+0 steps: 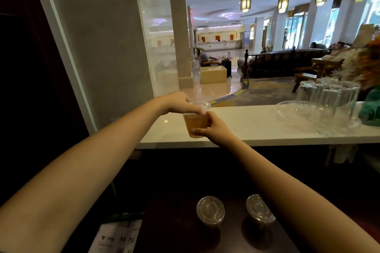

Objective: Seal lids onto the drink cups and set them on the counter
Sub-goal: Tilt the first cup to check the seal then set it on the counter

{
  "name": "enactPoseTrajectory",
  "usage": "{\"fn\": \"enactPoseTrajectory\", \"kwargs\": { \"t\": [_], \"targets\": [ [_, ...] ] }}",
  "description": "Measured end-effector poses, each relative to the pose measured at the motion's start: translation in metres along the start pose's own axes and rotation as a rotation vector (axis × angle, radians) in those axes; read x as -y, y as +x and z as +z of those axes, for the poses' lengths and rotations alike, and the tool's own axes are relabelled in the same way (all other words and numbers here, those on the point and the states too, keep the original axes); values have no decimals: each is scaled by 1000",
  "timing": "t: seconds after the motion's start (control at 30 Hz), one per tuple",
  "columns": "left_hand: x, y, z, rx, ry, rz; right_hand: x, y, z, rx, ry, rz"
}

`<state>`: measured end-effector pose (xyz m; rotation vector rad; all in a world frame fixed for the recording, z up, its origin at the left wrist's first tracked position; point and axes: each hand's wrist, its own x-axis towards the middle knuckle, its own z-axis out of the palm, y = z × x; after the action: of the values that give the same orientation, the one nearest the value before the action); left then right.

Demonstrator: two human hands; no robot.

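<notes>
Both hands hold 1 amber drink cup at the near edge of the white tabletop.

The white tabletop (257,127) spans the middle, with a clear tray of upturned glasses (327,96) at its far right. The drink cup (196,124) sits at the tabletop's left part; the left hand (181,102) has its grip pressed down on the clear lid (202,106), the right hand (213,127) grips the cup's side. 2 lidded cups (210,211) stand near, on a lower dark surface.

left hand (181,103) on lid (202,106) | right hand (213,127) holds cup (195,124) | counter (246,125)
</notes>
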<state>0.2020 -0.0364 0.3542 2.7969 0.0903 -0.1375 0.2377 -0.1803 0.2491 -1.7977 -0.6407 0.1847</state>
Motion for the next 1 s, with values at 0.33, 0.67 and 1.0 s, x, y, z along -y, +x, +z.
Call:
{"fn": "enactPoseTrajectory", "kwargs": {
  "t": [0.33, 0.67, 1.0],
  "targets": [
    [55, 82, 3, -53, -29, -11, -32, 91, 28, -86, -60, 62],
    [98, 138, 13, -75, 102, 17, -68, 159, 52, -58, -69, 105],
    [113, 155, 31, -110, 228, 83, -90, 167, 60, -38, -110, 136]
  ]
}}
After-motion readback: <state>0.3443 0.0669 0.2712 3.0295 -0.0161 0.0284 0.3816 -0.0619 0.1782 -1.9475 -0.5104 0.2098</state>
